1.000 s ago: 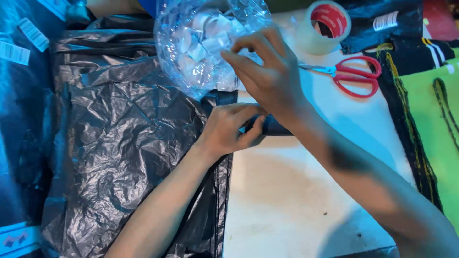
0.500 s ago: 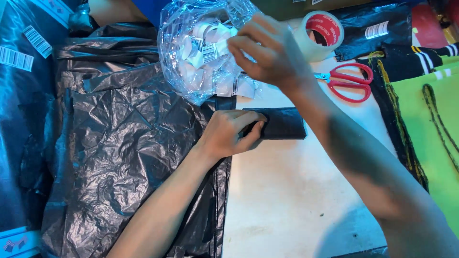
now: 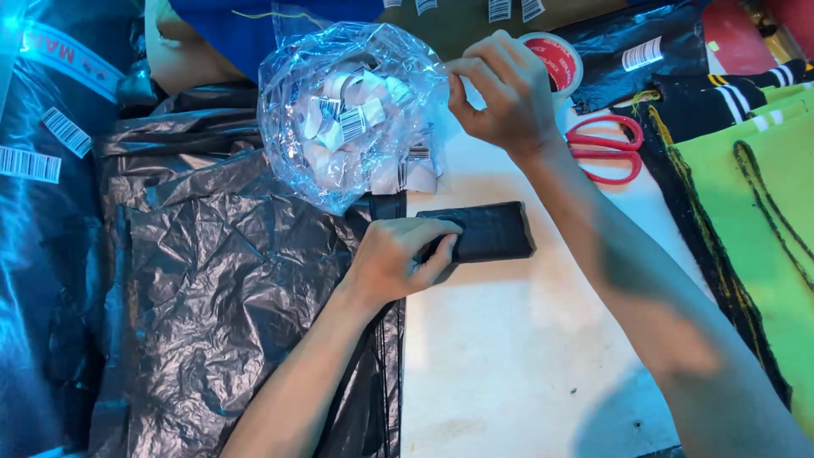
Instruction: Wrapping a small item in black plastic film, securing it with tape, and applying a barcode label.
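Head view: left hand (image 3: pixel 398 254) presses its grip on the black folded packet (image 3: pixel 485 231) mid-bench (image 3: pixel 509 356). Right hand (image 3: pixel 502 92) pinches at the clear label bag (image 3: pixel 348 110) behind it, fingertips together; a tug could spill labels, or the packet could unfold.

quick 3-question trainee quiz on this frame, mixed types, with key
1. True or false: the left hand presses on the black wrapped packet.
2. The right hand is at the edge of which thing? A) the red scissors B) the clear bag of labels C) the green cloth
3. Fill in: the tape roll lies just behind the right ____.

Key:
1. True; the packet lies on the white table.
2. B; the fingers pinch at the bag's rim.
3. hand
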